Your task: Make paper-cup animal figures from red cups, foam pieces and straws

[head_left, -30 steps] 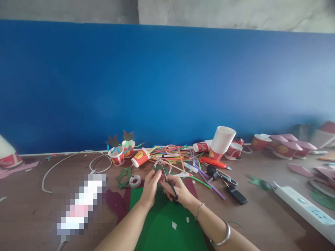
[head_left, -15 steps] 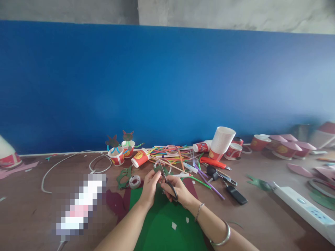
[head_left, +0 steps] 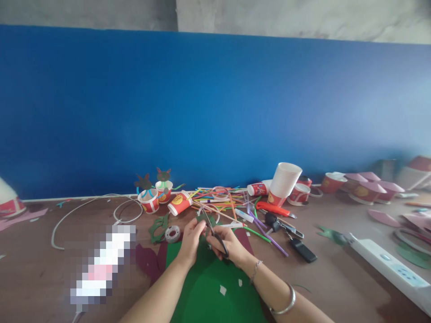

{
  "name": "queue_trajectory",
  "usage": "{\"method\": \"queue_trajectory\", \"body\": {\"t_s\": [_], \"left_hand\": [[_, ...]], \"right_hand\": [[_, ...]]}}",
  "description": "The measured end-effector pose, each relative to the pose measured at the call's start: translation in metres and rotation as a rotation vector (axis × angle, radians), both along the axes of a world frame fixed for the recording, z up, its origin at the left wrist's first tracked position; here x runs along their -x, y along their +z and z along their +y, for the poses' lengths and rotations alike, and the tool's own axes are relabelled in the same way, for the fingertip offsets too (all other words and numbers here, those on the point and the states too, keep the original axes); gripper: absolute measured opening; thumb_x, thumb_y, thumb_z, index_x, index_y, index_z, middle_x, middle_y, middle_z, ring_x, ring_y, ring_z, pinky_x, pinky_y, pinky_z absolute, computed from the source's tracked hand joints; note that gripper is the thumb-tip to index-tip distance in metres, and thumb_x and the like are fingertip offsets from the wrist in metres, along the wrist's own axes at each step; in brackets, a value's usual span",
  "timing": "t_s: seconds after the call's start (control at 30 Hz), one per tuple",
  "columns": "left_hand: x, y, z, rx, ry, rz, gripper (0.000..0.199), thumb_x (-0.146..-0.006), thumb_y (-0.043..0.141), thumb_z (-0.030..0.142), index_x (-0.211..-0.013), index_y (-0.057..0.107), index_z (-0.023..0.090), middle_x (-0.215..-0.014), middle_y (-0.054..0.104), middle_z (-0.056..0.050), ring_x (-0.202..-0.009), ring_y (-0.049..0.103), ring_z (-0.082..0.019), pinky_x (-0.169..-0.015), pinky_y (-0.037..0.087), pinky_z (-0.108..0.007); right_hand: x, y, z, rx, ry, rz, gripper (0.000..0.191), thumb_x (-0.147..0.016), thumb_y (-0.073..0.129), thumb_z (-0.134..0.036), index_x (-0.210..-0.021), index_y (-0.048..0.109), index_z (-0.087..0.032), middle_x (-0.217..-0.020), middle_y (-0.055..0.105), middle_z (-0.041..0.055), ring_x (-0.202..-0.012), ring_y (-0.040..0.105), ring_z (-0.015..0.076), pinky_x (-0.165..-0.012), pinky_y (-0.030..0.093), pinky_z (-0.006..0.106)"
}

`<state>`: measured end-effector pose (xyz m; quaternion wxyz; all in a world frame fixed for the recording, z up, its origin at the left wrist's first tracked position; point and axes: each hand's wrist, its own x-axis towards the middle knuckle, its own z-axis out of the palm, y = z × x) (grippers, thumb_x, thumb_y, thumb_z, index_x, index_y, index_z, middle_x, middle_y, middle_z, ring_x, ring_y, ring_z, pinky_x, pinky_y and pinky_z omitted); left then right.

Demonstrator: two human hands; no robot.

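My right hand (head_left: pixel 229 244) is closed around the dark handles of a pair of scissors (head_left: pixel 220 244), whose blades point up and to the left. Pinched in my left hand (head_left: pixel 192 238) is a small dark green paper piece (head_left: pixel 202 217), right beside the blades. Both hands are close together above a green sheet (head_left: pixel 208 287), which has small white scraps (head_left: pixel 222 290) on it. Dark red paper (head_left: pixel 147 261) shows at the sheet's left. A roll of tape (head_left: pixel 172 233) and a green cut-out (head_left: pixel 158 228) lie left of my left hand.
Behind my hands lie coloured straws (head_left: pixel 218 197) and paper cups (head_left: pixel 180 203). A cup stack (head_left: pixel 284 181), an orange cutter (head_left: pixel 274 209) and keys (head_left: pixel 303 250) are at the right. A power strip (head_left: pixel 390 264) lies far right, a blurred-out object (head_left: pixel 104 264) at left.
The view has shifted very slightly. Both hands keep nearly the same pose, with the scissors and green piece still held.
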<state>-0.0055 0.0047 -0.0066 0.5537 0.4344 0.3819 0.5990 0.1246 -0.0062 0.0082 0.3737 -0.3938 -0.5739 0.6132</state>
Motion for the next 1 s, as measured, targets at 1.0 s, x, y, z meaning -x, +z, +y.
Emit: {"method": "queue_trajectory", "body": {"t_s": [1.0], "left_hand": [[0.003, 0.001, 0.002, -0.013, 0.023, 0.075, 0.03, -0.072, 0.064, 0.041, -0.06, 0.054, 0.015, -0.056, 0.045, 0.004, -0.055, 0.039, -0.009, -0.055, 0.03, -0.021]], "right_hand": [[-0.001, 0.001, 0.0, -0.025, -0.004, -0.024, 0.028, -0.071, 0.064, -0.042, -0.071, 0.051, -0.016, -0.043, 0.049, -0.0076, -0.031, 0.04, 0.0047, -0.029, 0.024, 0.014]]}}
